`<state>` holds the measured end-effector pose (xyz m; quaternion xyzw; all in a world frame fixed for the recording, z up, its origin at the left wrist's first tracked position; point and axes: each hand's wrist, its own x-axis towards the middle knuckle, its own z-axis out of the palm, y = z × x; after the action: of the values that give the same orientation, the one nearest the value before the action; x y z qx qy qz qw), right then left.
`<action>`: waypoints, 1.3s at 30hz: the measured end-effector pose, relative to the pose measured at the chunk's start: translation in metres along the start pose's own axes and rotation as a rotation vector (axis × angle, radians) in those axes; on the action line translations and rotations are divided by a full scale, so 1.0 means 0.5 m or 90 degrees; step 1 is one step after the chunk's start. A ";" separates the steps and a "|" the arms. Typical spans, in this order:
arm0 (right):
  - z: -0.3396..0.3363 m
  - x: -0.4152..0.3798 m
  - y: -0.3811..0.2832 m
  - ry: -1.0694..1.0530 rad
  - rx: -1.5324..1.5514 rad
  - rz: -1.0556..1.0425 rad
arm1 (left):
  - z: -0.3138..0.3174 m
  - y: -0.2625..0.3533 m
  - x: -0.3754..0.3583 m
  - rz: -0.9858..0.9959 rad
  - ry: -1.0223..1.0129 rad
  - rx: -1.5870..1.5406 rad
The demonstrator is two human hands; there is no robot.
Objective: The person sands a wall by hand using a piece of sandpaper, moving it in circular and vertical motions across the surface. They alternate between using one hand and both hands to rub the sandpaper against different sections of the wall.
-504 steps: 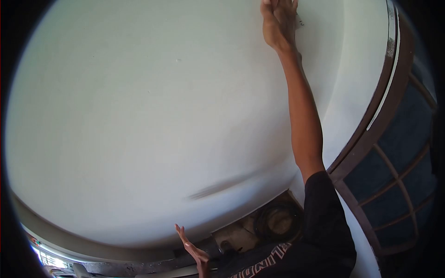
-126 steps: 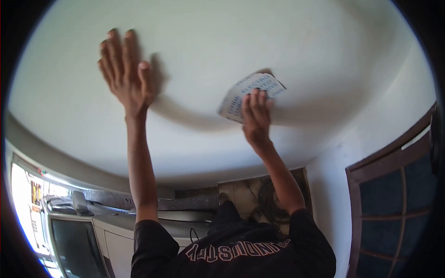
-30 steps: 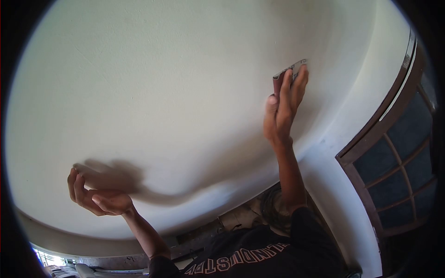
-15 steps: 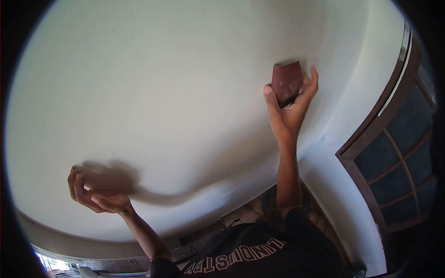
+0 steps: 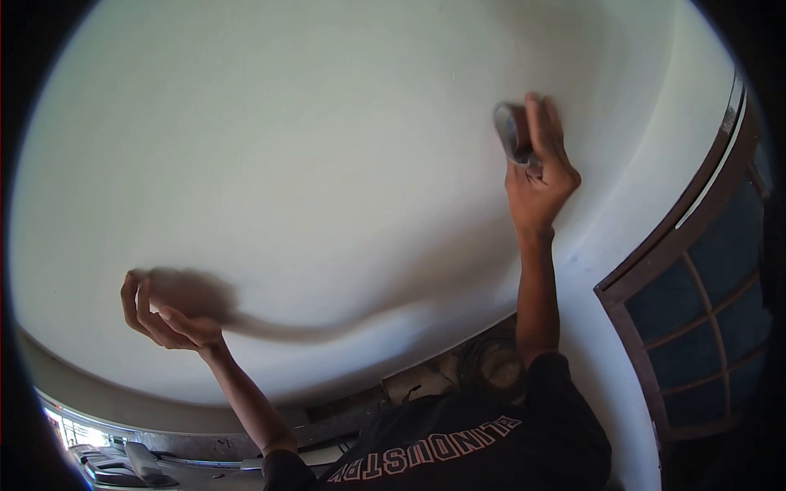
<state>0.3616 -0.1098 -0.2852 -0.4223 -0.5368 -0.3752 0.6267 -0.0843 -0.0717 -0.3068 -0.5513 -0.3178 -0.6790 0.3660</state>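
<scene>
A folded piece of reddish-brown sandpaper (image 5: pixel 519 131) is gripped in my right hand (image 5: pixel 544 176), high up at the pale wall (image 5: pixel 344 180). Its curved grey back faces left, and the raised fingers cover its right side. The sheet and fingers are slightly blurred. Lower down at the left, my left hand (image 5: pixel 176 326) is empty, palm up, with its fingers loosely bent and apart. The fingertips come right up to the wall, and the hand's shadow falls beside it.
At the right stands a brown-framed door or window with dark panes (image 5: pixel 696 319), beyond the wall's corner. A dark shirt with lettering (image 5: pixel 467 446) fills the bottom. Dark coiled material (image 5: pixel 483 360) lies below my right arm. A bright opening (image 5: pixel 78 430) shows at lower left.
My right hand has turned over and shifted slightly right, so the sandpaper now shows its grey back instead of its reddish face. My left hand appears a little higher.
</scene>
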 end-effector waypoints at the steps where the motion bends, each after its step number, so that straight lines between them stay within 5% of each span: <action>1: -0.002 -0.005 0.005 -0.007 0.008 0.004 | 0.001 0.003 0.000 -0.009 0.003 0.000; 8: 0.005 0.018 0.058 0.056 0.018 -0.114 | 0.007 -0.001 0.003 0.018 0.010 0.028; 11: -0.019 0.154 0.070 0.130 -0.053 0.034 | 0.005 0.000 0.000 0.002 -0.009 0.038; 14: -0.022 0.129 0.026 0.023 -0.139 -0.030 | 0.004 0.011 0.001 0.018 -0.023 0.047; 15: 0.012 0.091 0.007 0.091 0.068 -0.060 | 0.003 0.019 0.002 0.005 -0.024 0.042; 19: 0.027 0.027 -0.011 0.066 0.051 -0.199 | -0.012 0.025 0.008 0.013 -0.065 0.031; 22: -0.005 0.087 0.028 0.135 -0.090 0.024 | -0.058 -0.008 0.019 0.035 -0.093 0.024; 27: 0.043 0.020 -0.064 0.076 -0.010 -0.119 | -0.031 -0.025 0.031 -0.017 -0.052 -0.052; 30: 0.006 0.026 0.015 0.089 -0.160 -0.057 | -0.041 -0.047 0.027 -0.030 -0.051 -0.067; 31: -0.012 0.025 0.055 0.076 -0.164 0.107 | -0.039 -0.056 0.023 -0.026 -0.048 -0.065; 33: -0.001 0.026 0.040 0.104 -0.142 0.155 | -0.041 -0.074 0.013 -0.046 -0.049 -0.078; 37: 0.081 -0.048 -0.151 0.058 -0.077 -0.054 | -0.041 -0.058 0.023 -0.043 -0.065 -0.024; 39: 0.062 -0.037 -0.138 0.051 -0.066 -0.091 | -0.039 -0.054 0.043 -0.061 -0.117 0.017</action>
<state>0.2843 -0.1052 -0.2928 -0.3997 -0.5198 -0.4627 0.5967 -0.1198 -0.0770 -0.2901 -0.5904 -0.3855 -0.6380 0.3096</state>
